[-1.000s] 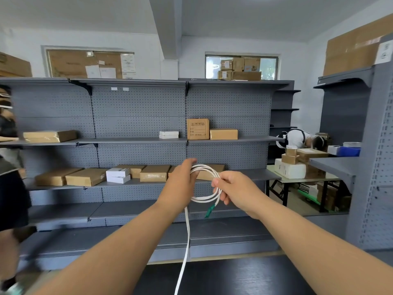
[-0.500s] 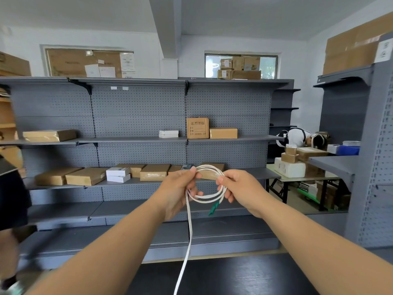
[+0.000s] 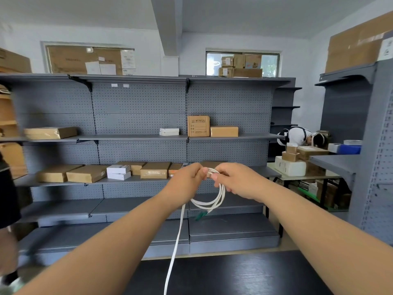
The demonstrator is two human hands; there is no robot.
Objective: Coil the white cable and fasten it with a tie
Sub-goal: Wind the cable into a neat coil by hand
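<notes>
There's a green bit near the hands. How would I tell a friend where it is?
Start at the grey shelving ahead, then find the left hand and right hand meeting before it, holding loops of white cable. At the bottom of those loops hangs the green plug, the only coloured piece on it.

No legible text or labels

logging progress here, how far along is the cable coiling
Done: a few loops of the white cable hang gathered, with the green connector dangling beneath. In hand: the left hand and right hand pinch the coil's top together. Left: a long loose tail runs down out of frame, uncoiled, and no tie is visible.
</notes>
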